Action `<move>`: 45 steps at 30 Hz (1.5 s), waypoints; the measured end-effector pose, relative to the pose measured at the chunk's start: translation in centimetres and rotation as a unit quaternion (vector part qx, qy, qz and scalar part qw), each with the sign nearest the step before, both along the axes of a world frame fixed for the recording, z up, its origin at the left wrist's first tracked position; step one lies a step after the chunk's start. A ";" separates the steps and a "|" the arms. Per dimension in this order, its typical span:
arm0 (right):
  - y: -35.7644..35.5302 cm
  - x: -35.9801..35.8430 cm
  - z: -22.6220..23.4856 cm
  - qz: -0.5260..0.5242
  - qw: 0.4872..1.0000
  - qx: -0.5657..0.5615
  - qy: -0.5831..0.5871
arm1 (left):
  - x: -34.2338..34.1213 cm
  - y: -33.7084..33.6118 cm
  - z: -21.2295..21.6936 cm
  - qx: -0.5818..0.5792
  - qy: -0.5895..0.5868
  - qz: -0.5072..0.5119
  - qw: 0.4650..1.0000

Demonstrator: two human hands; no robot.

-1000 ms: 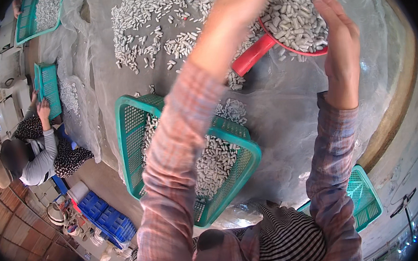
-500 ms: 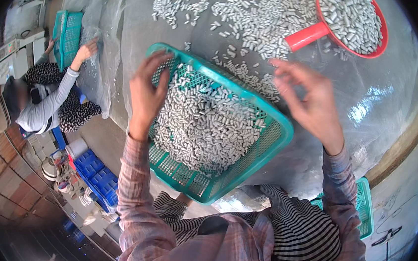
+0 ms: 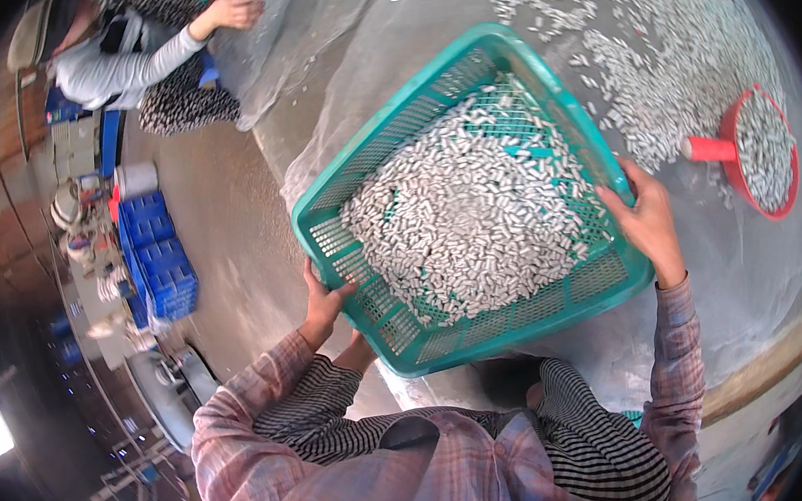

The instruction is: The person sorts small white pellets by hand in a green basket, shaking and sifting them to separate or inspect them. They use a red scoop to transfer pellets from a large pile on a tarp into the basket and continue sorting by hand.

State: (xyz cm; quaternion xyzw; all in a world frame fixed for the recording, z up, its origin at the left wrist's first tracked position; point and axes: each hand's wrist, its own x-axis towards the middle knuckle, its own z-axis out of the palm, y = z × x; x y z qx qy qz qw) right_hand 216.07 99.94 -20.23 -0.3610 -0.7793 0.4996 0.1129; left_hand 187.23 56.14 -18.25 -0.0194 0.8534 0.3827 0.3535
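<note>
A green plastic basket (image 3: pixel 486 350) with slotted walls is tilted in front of me, partly filled with small silvery-grey cylindrical pieces (image 3: pixel 460 212). My left hand (image 3: pixel 322 300) grips its left wall near the lower corner, thumb over the rim and the other fingers out of sight behind the wall. At the opposite side my right hand (image 3: pixel 644 220) is closed on the right rim, its fingers curled over the edge. To the right of that hand a red scoop (image 3: pixel 709 148) with a handle lies on the sheet, full of the same pieces.
Loose pieces (image 3: pixel 679 45) are spread over the plastic sheet (image 3: pixel 375 62) at the far right. Another person (image 3: pixel 132 69) sits at the upper left, a hand reaching over the sheet. Blue crates (image 3: pixel 161 257) and a grey bucket (image 3: pixel 136 179) stand to the left.
Both hands were apart and hovering near the basket; now they hold it by its sides. The basket appears turned, and my view has shifted, with the scoop now lower and farther right.
</note>
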 end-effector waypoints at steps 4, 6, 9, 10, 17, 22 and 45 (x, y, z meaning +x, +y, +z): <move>-1.3 -0.1 0.4 0.001 0.997 0.060 -0.049 | -2.8 -1.7 -0.3 -0.092 0.077 -0.099 0.988; -2.1 3.1 -0.5 -0.023 0.998 0.066 -0.004 | -5.5 0.8 1.5 -0.089 0.136 -0.184 0.969; -5.5 7.8 0.8 -0.120 0.991 -0.001 -0.060 | -9.1 5.5 5.2 -0.034 0.189 -0.263 0.946; -6.4 9.1 1.8 -0.164 0.983 -0.046 -0.066 | -9.5 8.6 7.2 -0.073 0.190 -0.305 0.930; -13.8 11.5 0.5 -0.298 0.948 -0.005 -0.109 | -14.2 19.3 4.3 0.029 0.208 -0.400 0.892; -13.8 10.2 4.3 -0.105 0.945 0.029 -0.309 | -21.5 21.3 2.6 0.106 0.076 -0.390 0.911; -5.8 5.9 2.7 -0.234 0.756 -0.248 -0.559 | -37.2 16.1 -15.3 0.039 0.340 -0.084 0.936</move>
